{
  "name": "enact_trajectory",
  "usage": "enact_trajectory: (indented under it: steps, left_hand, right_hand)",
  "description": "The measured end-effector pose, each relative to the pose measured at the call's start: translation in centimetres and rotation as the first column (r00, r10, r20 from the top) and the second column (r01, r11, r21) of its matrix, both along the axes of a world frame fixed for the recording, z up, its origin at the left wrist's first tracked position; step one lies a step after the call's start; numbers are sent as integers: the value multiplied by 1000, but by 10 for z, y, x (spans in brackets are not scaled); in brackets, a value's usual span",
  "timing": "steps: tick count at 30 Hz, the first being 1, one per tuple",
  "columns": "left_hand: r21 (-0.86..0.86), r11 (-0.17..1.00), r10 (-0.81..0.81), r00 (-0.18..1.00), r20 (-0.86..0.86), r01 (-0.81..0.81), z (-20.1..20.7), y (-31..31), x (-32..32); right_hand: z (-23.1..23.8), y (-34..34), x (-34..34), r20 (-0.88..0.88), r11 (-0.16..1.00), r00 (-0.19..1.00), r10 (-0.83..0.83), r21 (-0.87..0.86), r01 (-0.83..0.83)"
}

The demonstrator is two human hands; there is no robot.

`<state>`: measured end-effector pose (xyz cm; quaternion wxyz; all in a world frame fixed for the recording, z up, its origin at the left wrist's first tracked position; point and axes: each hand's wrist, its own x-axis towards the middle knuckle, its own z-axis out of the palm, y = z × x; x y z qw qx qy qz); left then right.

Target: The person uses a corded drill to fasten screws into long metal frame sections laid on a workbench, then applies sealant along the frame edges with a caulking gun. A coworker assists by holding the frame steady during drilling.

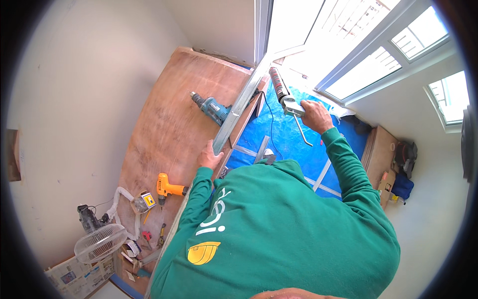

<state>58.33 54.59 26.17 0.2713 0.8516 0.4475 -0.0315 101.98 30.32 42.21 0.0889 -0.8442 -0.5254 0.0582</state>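
Note:
A long grey metal channel (pixel 244 102) slants away from me along the edge of a reddish-brown plywood platform (pixel 154 129). My left hand (pixel 210 156) is closed around its near end. In my right hand (pixel 317 116) is a caulking gun (pixel 283 88), gripped at its handle, with a cartridge in its cradle pointing away toward the channel's far end. The bent rod of the gun sticks out toward me. Glare from the window makes it hard to see whether the nozzle touches the channel. A blue power drill (pixel 211 107) lies on the platform, partly under the channel.
An orange cordless drill (pixel 169 186), a small box (pixel 144 202) and several hand tools lie on the platform at the left, near a fan (pixel 101 242). Blue sheeting (pixel 294 139) covers the floor. Boards (pixel 378 149) and bags stand at the right wall, below windows (pixel 373 65).

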Motion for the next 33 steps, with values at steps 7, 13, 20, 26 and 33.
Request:
enact_trajectory:
  steps: [7,13,20,26,33]
  left_hand:
    - [-19,1000,-3,1000,-29,2,4,-3,0]
    - [3,1000,-5,999,35,5,1,-3,1]
    - [12,1000,5,994,109,-7,-13,-4,-4]
    - [-10,1000,23,997,79,-22,-6,-4,-1]
    - [22,1000,15,993,114,-17,-13,-2,-3]
  right_hand:
    - [16,16,-8,8,999,999,-40,-21,40]
    - [14,27,-2,10,1000,1000,-6,-21,6]
    - [18,24,-11,10,998,999,30,-51,-30]
    - [20,17,-12,22,999,999,45,-19,-45]
    - [27,42,4,40,999,999,20,31,-22]
